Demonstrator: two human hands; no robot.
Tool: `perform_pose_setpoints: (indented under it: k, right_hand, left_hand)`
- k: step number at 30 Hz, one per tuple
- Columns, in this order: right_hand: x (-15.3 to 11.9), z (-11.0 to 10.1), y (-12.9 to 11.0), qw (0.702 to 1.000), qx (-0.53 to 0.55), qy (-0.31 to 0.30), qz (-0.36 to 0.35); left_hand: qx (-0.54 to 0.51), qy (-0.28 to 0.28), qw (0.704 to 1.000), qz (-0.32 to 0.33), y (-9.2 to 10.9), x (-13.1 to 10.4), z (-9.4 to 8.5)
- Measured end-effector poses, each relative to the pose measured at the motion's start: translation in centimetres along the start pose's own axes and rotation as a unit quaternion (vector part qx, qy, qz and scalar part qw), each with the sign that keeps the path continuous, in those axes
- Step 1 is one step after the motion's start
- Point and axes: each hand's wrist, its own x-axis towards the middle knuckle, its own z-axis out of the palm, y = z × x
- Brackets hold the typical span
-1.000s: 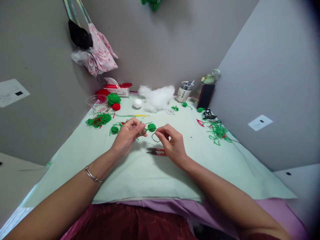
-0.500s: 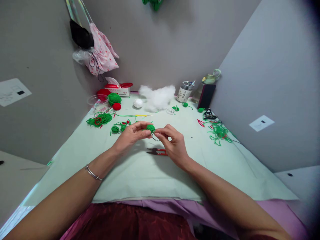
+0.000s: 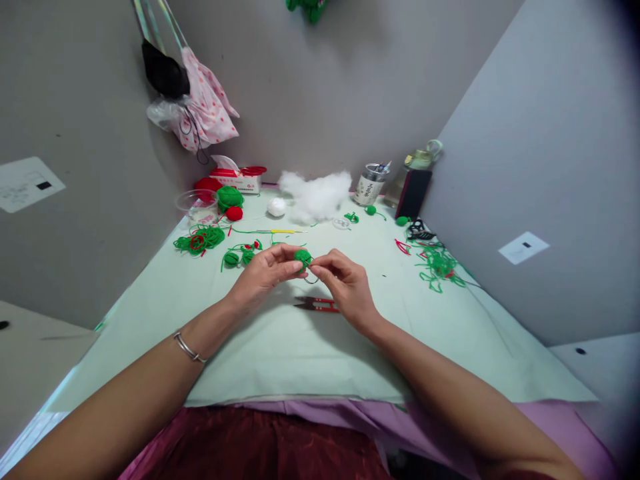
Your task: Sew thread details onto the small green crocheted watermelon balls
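Observation:
Between the thumb and fingers of my left hand [image 3: 273, 270] is a small round green crocheted piece [image 3: 302, 257], held above the table. My right hand [image 3: 343, 280] is closed in a pinch at its right side, on something thin that I cannot make out for certain. A dark thin loop of thread [image 3: 311, 280] hangs below the two hands. Red-handled thread snips [image 3: 316, 305] lie on the table, partly behind my right hand. Small green balls [image 3: 231, 259] with red bits sit left of my left hand.
White stuffing [image 3: 317, 197] and a white yarn ball [image 3: 276, 207] lie at the back. A yellow-handled crochet hook [image 3: 283, 231] is nearer. Green yarn tangles [image 3: 200, 239] flank both sides. A pen tin [image 3: 371, 185] and a phone [image 3: 414, 195] stand back right.
Both hands stay nearly in place around the green piece. My right fingers have shifted very slightly at its edge, and the thin loop below sits a little differently.

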Motion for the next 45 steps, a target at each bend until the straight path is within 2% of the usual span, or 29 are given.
perform_pose_setpoints:
  k: [8, 16, 21, 26, 32, 40, 45]
  right_hand:
    - [0.0, 0.3, 0.4, 1.000, 0.019, -0.003, 0.022]
    - [0.2, 0.0, 0.5, 1.000, 0.012, -0.006, 0.017]
    - [0.3, -0.1, 0.6, 1.000, 0.019, -0.010, 0.012]
    - [0.3, 0.0, 0.4, 0.997, 0.057, -0.023, 0.039]
    - [-0.1, 0.0, -0.4, 0.999, 0.015, -0.017, 0.023]
    - [-0.1, 0.1, -0.8, 0.999, 0.008, -0.020, 0.030]
    - [-0.2, 0.5, -0.6, 0.999, 0.026, -0.011, 0.036]
  left_hand:
    - [0.000, 0.007, 1.000, 0.005, -0.6, -0.1, 0.2]
    - [0.013, 0.033, 0.999, 0.018, -0.3, -0.2, 0.3]
    - [-0.003, 0.016, 1.000, 0.012, -0.3, -0.1, 0.2]
    - [0.003, 0.032, 0.999, 0.032, -0.5, -0.1, 0.3]
    - [-0.002, 0.032, 0.999, 0.036, -0.6, 0.0, 0.1]
    - [0.060, 0.049, 0.995, 0.058, -0.7, 0.0, -0.2]
    - [0.048, 0.043, 0.996, 0.062, -0.9, 0.1, -0.2]
